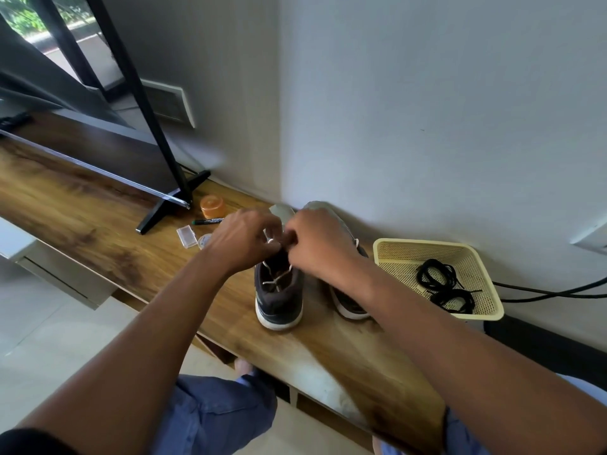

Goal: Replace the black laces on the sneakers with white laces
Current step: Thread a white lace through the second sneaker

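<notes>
Head cam: both hands, left hand (244, 239) and right hand (317, 243), pinched the thin white lace (275, 278) over the left dark sneaker (279, 300), which ran lengthwise toward the table's (98, 218) back edge.

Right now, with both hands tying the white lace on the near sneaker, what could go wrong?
1. Both sneakers sit near the table's front edge; a hard tug on the white lace might drag the laced one off.
2. The left hand and right hand hide the knot, so an uneven or loose tie could go unnoticed.
3. The right forearm passes close to the basket holding the black laces; it could be nudged.
</notes>
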Motion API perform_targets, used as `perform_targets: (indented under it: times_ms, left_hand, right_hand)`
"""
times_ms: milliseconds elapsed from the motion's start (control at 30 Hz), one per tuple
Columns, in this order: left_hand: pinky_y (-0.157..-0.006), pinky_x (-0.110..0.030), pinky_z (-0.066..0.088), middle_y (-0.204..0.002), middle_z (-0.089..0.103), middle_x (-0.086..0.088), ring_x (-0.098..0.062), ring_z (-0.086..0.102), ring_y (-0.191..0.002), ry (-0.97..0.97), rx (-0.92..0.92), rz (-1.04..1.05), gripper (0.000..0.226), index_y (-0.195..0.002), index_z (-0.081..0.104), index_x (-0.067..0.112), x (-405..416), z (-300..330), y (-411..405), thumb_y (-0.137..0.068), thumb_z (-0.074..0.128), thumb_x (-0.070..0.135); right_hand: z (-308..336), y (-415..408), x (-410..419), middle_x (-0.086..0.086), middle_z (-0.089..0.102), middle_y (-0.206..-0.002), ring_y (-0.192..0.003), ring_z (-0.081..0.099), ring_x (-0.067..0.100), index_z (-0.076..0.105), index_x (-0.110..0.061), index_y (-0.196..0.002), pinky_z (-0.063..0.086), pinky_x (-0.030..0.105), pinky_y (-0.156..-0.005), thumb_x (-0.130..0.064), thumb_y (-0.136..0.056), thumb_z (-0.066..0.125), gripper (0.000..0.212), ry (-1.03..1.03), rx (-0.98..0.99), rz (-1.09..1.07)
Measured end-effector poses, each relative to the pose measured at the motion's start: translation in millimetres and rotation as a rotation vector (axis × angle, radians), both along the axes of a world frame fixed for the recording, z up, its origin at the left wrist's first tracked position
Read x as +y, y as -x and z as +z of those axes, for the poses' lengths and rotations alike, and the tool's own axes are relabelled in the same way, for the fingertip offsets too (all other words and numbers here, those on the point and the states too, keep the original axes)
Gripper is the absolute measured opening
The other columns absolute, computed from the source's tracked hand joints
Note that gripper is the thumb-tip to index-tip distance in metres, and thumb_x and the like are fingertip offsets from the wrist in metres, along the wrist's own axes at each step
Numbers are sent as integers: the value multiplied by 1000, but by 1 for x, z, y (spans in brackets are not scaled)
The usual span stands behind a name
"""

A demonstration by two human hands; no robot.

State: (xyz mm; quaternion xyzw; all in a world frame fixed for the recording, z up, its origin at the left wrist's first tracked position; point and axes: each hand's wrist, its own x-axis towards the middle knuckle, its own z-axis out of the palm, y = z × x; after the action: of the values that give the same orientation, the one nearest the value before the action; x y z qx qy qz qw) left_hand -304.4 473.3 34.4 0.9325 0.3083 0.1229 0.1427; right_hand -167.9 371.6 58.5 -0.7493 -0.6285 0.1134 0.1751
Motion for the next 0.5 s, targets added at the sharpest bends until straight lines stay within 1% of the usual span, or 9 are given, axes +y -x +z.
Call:
perform_targets:
  times_ms: [33,100,133,233,267,400,500]
  left_hand:
    - [-70,-37,54,-91,66,9,-12,63,-82,1,-1,-1,5,-91,73,23,0,-1,0,-87,75,25]
    - [-67,-32,50,-86,66,12,-10,62,-80,13,0,3,5,-87,71,25,1,-2,2,-87,75,23]
    - [-66,-30,49,-84,66,12,-10,63,-80,20,-3,6,6,-86,71,25,1,-3,3,-87,75,22]
    - [-68,-31,51,-83,67,12,-10,65,-81,28,-15,10,6,-85,71,24,3,-2,4,-87,76,22]
    - [-68,-31,52,-83,68,12,-9,65,-81,27,-17,9,6,-85,72,24,3,-2,3,-87,77,22]
    - [-70,-33,55,-83,68,11,-10,65,-80,22,-14,16,5,-86,73,24,1,-2,1,-87,77,24]
    - [-69,-35,55,-83,68,9,-13,66,-80,5,-29,33,5,-85,72,23,2,-3,4,-87,76,24]
  right_hand:
    - [0,-7,1,3,69,-85,-84,66,28,75,-18,-86,52,28,-65,-12,-79,67,13,-37,-1,-71]
    - [-5,-18,1,5,72,-92,-88,67,26,76,-16,-89,55,32,-74,-14,-84,67,11,-47,14,-157]
    - [-9,-21,2,4,73,-93,-88,68,24,78,-17,-90,55,30,-74,-14,-86,68,11,-25,43,-170]
    - [-18,-18,3,1,77,-85,-84,72,19,83,-19,-90,48,21,-64,-10,-87,72,14,20,177,-184]
    - [-21,-17,3,0,77,-83,-83,72,18,83,-18,-89,48,21,-66,-9,-86,73,14,4,201,-191]
    - [-30,-13,2,0,78,-85,-87,72,19,83,-19,-88,55,27,-79,-11,-82,78,12,-55,219,-190]
    - [-32,-9,4,0,78,-84,-86,72,18,82,-17,-87,57,32,-82,-13,-80,81,8,-84,244,-171]
